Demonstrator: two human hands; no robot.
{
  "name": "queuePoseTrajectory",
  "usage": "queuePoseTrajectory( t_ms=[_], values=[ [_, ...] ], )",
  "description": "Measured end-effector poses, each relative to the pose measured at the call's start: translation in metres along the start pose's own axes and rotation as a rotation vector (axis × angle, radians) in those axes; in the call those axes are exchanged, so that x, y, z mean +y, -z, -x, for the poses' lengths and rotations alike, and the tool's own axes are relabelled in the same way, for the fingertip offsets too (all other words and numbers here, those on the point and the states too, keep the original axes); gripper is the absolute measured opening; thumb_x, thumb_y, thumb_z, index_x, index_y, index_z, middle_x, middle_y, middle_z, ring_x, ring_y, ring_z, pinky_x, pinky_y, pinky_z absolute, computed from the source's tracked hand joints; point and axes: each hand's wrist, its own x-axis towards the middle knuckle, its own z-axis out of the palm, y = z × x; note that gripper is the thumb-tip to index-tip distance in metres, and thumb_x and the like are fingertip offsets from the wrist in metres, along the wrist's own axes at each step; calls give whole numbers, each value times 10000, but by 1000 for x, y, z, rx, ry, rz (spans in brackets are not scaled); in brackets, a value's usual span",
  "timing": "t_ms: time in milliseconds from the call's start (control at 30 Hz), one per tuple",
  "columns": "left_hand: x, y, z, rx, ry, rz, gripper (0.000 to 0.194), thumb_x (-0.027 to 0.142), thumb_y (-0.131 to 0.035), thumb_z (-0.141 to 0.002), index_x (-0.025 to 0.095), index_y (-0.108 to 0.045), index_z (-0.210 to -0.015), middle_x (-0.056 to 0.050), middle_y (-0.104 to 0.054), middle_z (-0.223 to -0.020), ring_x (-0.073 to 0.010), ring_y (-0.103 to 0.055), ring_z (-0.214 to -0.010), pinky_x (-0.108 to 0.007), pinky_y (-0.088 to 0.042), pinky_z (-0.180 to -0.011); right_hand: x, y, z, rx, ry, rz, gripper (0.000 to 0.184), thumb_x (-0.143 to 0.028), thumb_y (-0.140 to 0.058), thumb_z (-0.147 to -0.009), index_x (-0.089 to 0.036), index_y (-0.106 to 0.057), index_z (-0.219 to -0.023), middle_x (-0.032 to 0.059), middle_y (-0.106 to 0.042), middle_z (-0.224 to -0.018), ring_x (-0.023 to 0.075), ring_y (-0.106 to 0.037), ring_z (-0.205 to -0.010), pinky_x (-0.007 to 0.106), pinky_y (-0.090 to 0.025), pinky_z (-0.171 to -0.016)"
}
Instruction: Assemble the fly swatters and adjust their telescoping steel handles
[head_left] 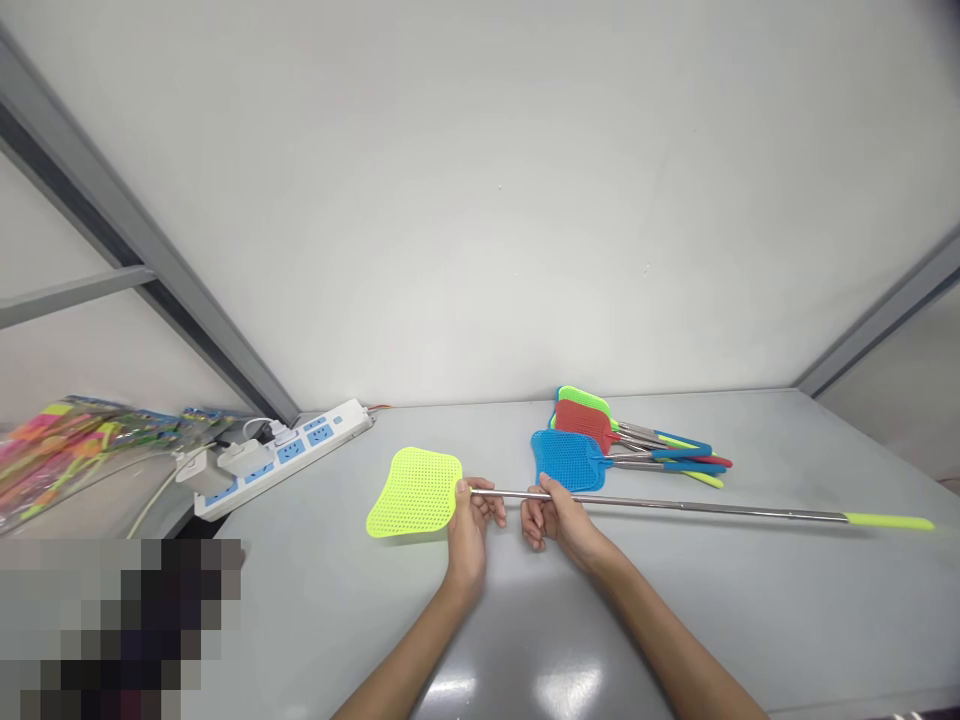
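I hold a fly swatter with a yellow-green mesh head (415, 491) and a long extended metal rod (712, 508) ending in a yellow-green grip (889, 521) at the right. My left hand (471, 525) pinches the rod right beside the head. My right hand (559, 520) is closed around the rod a little further right. The swatter lies roughly level just above the grey table (750, 620).
A pile of collapsed swatters, blue (566, 459), red (581, 422) and green, lies behind my right hand. A white power strip (281, 455) with plugs sits at the left, near packaged colourful swatters (67, 445). A white wall stands behind.
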Motion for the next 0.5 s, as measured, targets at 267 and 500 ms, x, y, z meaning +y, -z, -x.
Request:
queuePoseTrajectory(
  t_ms=[267, 500],
  values=[
    [-2, -1, 3, -14, 24, 9, 342, 453, -317, -809, 164, -491, -751, 29, -496, -450, -101, -466, -431, -226, -356, -486, 2, 1, -1, -5, -1, -19, 469, -475, -273, -795, -173, -394, -458, -9, -430, -380, 109, -429, -332, 223, -262, -365],
    [10, 0, -2, 1, 28, -18, 318, 441, -358, -794, 164, -497, -719, 28, -510, -442, -116, -500, -437, -234, -371, -488, 4, -5, 0, 88, -56, 52, 496, -532, -311, -765, -172, -350, -426, -49, -316, -377, 79, -371, -328, 224, -246, -395]
  ],
)
